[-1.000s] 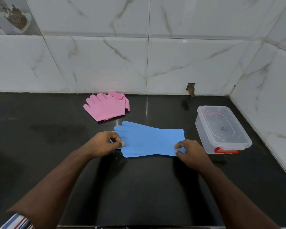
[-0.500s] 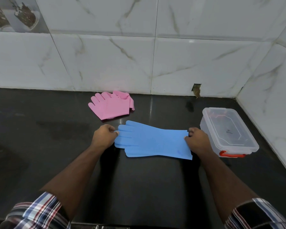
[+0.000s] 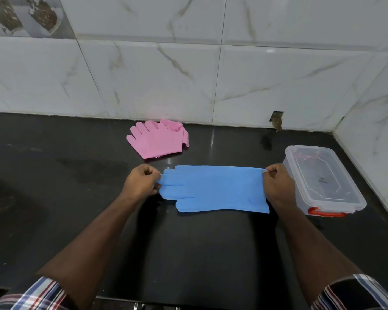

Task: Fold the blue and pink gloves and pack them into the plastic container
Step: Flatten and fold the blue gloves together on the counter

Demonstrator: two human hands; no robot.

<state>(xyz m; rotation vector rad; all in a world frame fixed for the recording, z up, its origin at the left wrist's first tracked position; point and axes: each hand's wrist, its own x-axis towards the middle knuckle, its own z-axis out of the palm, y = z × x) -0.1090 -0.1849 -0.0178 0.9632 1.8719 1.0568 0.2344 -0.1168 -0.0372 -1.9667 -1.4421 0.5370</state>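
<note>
Blue gloves: spread flat and lengthwise on the black countertop, fingertips toward the left, cuff toward the right. Appear stacked as a pair; layer count not certain.

Left hand: curled, pinching the fingertip end of the blue gloves between thumb and fingers. Knuckles up, wrist toward the near edge of the counter.

Right hand: curled, pinching the far corner of the cuff end. Positioned just beside the plastic container; contact between hand and container not determinable.

Glove condition: stretched between both hands, upper edge straight and taut, lower edge resting on the counter. Not yet folded.

Pink gloves: lying on the countertop behind the blue gloves, near the wall, fingers pointing up and left. Partly folded over at the right edge, with small bristles visible along the lower edge. Apart from the blue gloves, touched by neither hand.

Plastic container: clear, rectangular, placed at the right of the counter near the corner of the tiled wall. Clear lid seated on top, red latch visible on the near end. Interior contents not discernible through the lid.

Surroundings: white marble-pattern tiles behind and to the right; small broken gap in the tile at counter level. Plaid sleeves visible on both forearms at the lower edge of view.
</note>
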